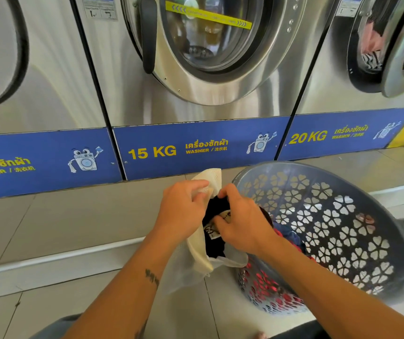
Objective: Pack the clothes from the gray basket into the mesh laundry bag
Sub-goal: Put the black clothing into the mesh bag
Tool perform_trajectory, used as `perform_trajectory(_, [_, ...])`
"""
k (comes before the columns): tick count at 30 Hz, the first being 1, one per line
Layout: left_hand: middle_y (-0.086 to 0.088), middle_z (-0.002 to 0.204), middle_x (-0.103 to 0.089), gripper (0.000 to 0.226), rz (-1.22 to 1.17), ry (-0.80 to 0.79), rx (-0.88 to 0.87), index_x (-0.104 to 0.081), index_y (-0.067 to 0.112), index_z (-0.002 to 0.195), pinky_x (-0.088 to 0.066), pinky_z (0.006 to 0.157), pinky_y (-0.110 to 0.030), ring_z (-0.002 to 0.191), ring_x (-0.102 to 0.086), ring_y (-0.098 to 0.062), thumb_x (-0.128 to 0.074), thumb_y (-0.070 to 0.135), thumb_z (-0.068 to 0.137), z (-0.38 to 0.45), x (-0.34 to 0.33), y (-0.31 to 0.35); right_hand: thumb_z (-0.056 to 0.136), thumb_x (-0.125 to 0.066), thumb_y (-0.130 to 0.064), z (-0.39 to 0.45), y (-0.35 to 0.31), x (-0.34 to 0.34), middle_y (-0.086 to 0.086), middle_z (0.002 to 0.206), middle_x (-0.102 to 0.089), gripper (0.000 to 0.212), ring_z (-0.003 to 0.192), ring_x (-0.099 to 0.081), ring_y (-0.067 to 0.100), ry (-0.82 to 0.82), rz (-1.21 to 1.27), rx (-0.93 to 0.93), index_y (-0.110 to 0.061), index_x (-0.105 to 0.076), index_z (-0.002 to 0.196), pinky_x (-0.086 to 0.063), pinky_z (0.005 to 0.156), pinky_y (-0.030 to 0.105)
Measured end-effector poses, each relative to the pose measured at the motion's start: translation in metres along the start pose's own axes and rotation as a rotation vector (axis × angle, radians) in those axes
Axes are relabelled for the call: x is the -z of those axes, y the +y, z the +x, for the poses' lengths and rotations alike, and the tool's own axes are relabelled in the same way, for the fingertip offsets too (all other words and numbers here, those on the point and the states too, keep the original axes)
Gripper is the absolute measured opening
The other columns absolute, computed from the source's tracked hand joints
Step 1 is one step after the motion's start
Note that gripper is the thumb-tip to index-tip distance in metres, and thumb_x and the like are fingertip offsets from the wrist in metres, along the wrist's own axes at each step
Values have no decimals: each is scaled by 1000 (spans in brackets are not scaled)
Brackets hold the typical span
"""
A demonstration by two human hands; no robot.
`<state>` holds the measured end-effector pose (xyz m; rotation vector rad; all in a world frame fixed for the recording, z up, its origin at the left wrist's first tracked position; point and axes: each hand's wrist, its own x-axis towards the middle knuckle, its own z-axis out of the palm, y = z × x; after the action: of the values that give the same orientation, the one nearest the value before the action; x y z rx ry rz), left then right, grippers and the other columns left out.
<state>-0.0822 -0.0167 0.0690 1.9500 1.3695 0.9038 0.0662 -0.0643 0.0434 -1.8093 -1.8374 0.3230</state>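
Fingers of your left hand [181,206] pinch the mesh laundry bag [199,253] rim open; your right hand [241,223] grips a dark garment [214,228], pushing it into the bag mouth. Right, gray basket [357,231] holds red and blue clothes [286,237], so packing looks early.

A single wide-angle head view looks forward and steeply down, close over both forearms at lower centre. It faces a row of steel front-loading washing machines [203,57] filling the upper frame, with beige tiled floor [61,216] below.
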Motion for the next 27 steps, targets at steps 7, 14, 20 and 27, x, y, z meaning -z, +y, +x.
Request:
perform_trajectory(7, [10, 124, -65, 27, -146, 64, 81, -71, 28, 115, -35, 88, -13, 116, -55, -4, -58, 19, 93, 0, 11, 2, 86, -62, -13, -4, 1, -41, 0, 114, -64, 40, 100, -59, 12, -420, 270, 51, -17, -49, 124, -50, 87, 25])
perform_trajectory(14, [8, 125, -65, 26, -93, 32, 119, -71, 27, 115, -35, 90, -18, 119, -55, -10, -57, 18, 95, -6, 13, -2, 85, -57, -16, -4, 15, -68, 9, 130, -53, 47, 120, -53, 33, -742, -332, 97, -16, -54, 132, -51, 95, 47])
perform_trajectory(20, [9, 120, -68, 26, -105, 91, 97, -73, 27, 111, -44, 89, -20, 104, -60, -6, -57, 15, 95, -3, 21, -6, 76, -69, -19, -9, -9, -49, 8, 116, -55, 39, 108, -51, 31, -322, -591, 332, -12, -61, 114, -46, 85, 40])
perform_trajectory(27, [11, 117, -68, 27, -120, 108, 70, -74, 27, 110, -34, 77, -4, 97, -52, 3, -56, 14, 95, -3, 26, -11, 83, -69, -23, -2, 2, -52, 6, 92, -64, 9, 94, -53, 30, -191, -893, 264, -17, -67, 90, -37, 95, 44])
